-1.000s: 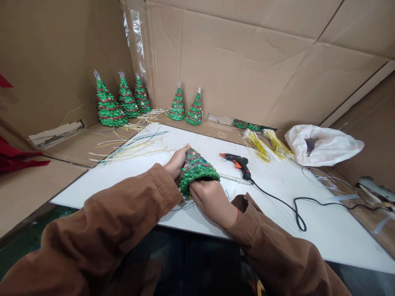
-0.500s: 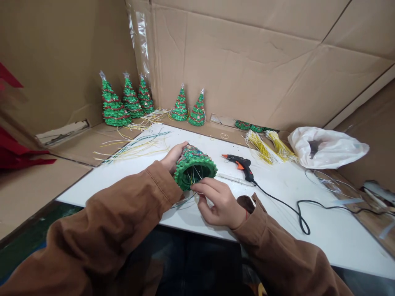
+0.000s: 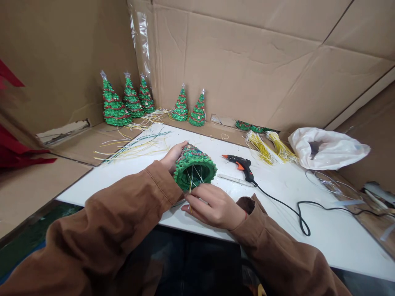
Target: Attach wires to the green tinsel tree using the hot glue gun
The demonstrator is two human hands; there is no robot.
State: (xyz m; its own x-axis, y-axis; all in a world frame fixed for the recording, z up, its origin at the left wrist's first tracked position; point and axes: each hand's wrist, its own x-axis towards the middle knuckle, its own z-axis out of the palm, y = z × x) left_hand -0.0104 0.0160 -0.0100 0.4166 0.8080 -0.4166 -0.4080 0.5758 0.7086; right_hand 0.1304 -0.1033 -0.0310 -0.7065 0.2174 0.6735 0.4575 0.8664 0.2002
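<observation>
Christmas tree [image 3: 196, 158], small, green, tipped with hollow base toward you, between your left and right fingers. Left hand [image 3: 173, 158] grasps tree's side. Right hand [image 3: 216, 206] pinches thin wires [image 3: 191, 186] coming from base, fingers just below rim. Tree probably light, stiff-shelled; glittery trim looks fragile: cradle broad lower body. Wires seem bendy: pinch gently. Glue gun [image 3: 243, 163] lies beyond right fingers, on desk [image 3: 339, 238].

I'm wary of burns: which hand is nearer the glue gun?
Right. The right hand is below-left of the glue gun in the picture; the left hand, its grip on a green tree, is farther left.
</observation>
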